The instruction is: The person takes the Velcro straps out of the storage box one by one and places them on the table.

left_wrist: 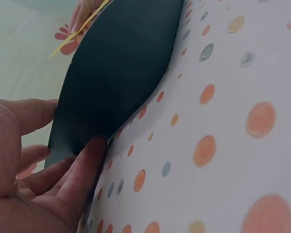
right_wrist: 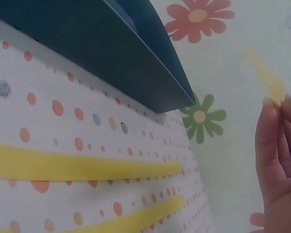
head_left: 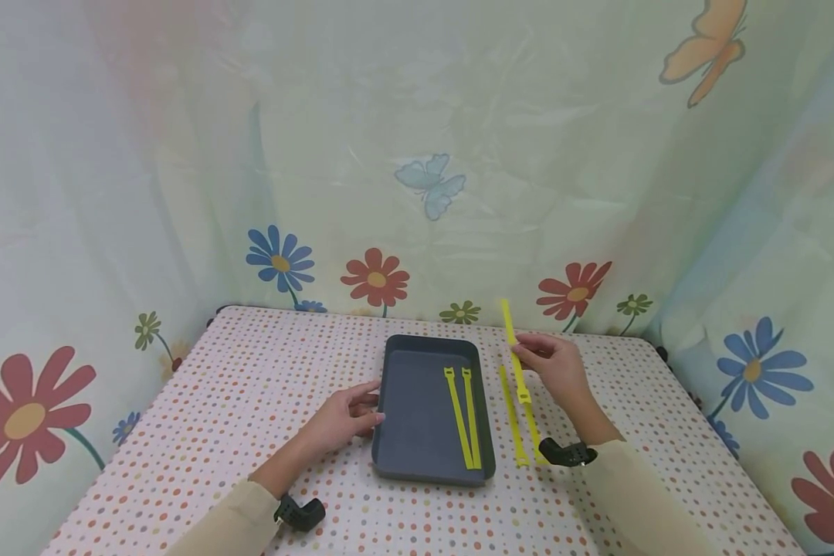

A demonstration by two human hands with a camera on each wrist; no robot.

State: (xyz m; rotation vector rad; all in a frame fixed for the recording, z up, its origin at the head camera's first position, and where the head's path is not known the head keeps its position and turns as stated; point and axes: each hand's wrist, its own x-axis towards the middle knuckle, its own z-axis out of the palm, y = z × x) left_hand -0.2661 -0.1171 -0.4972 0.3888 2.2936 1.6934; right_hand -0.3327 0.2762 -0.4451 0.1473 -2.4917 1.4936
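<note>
My right hand (head_left: pixel 556 371) pinches a yellow cable strap (head_left: pixel 517 371) between thumb and fingertips, right of the tray. Its slotted head points down toward me and the strap's tail points up and away. The right wrist view shows part of the strap (right_wrist: pixel 269 77) at the fingertips. A dark grey rectangular tray (head_left: pixel 417 417) lies flat, with two more yellow straps (head_left: pixel 462 425) side by side along its right half. My left hand (head_left: pixel 340 417) touches the tray's left side with loosely bent fingers; in the left wrist view, fingertips meet its outer wall (left_wrist: pixel 102 73).
Two yellow straps (head_left: pixel 510 417) lie on the table right of the tray, one partly hidden beneath the held strap and right wrist. The table has a dotted cloth (head_left: pixel 264 371). Behind it hangs a curtain (head_left: pixel 320 154) printed with flowers and butterflies.
</note>
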